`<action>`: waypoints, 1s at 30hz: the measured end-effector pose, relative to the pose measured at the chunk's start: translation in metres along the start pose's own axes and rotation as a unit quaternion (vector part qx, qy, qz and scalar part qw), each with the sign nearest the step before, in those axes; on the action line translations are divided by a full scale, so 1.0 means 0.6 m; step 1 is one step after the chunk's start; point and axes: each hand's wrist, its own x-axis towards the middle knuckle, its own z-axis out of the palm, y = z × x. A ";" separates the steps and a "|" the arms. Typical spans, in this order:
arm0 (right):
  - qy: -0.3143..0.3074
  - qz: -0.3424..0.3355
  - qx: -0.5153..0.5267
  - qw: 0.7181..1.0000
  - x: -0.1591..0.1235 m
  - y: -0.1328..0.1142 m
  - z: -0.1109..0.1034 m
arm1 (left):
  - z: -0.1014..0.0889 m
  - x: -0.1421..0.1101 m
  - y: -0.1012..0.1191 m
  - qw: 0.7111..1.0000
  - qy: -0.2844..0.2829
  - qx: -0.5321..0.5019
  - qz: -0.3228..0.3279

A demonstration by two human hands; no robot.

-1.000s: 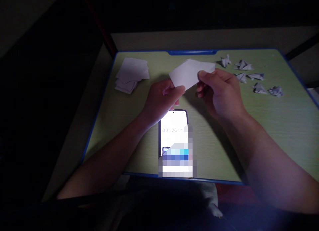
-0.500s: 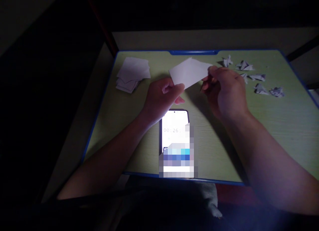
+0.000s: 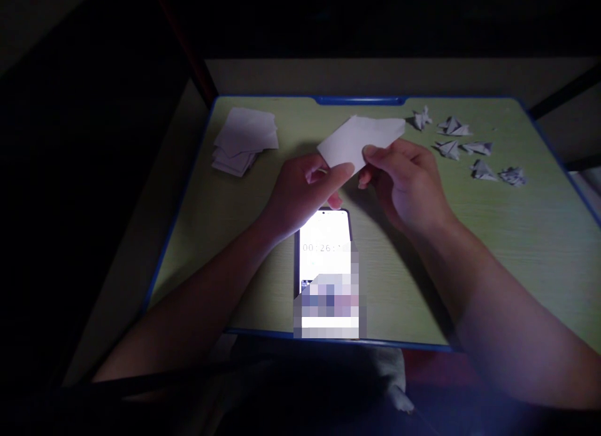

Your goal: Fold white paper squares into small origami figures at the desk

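From the head camera: the phone point(image 3: 326, 235) lies face up on a pale green worktop point(image 3: 399, 298) with a blue edge point(image 3: 361, 100), so I'll use that as the landmark. Its screen is lit up bright and reads 00:26 and then something I can't make out, and the lower part is pixelated.

The white sheet of paper point(image 3: 345, 138) is held up just past the far end of the phone, a bit to its right, kinda tilted and looking partly folded. Both hands are on it. The left hand point(image 3: 298, 188) is right by the phone's top left corner — fingers closed on the paper's near edge, thumb on top. The right hand point(image 3: 416, 179) is beyond the phone and off to the right, also pinching that near edge, thumb on top and the other fingers curled underneath.

Past the phone on the far left there's a messy stack of white paper point(image 3: 246, 132). Well off to the phone's far right sit six little crumpled-looking folded papers point(image 3: 483, 171), scattered in a loose group, apart from the stack.
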 end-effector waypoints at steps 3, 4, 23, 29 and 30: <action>-0.035 -0.003 -0.011 0.999 -0.003 -0.003 0.000 | -0.003 0.003 -0.002 1.000 0.012 -0.011 0.016; -0.048 -0.004 -0.013 0.999 -0.004 -0.004 0.001 | -0.004 0.004 -0.002 1.000 0.018 -0.016 0.019; 0.014 -0.059 -0.068 0.996 -0.010 0.001 0.015 | 0.000 0.009 -0.009 0.999 0.046 -0.019 0.002; 0.006 -0.092 -0.103 0.990 -0.009 0.011 0.010 | -0.001 0.010 -0.013 0.998 0.060 -0.020 0.016; 0.010 -0.095 -0.108 0.990 -0.010 0.010 0.010 | -0.001 0.009 -0.011 0.998 0.061 -0.024 0.019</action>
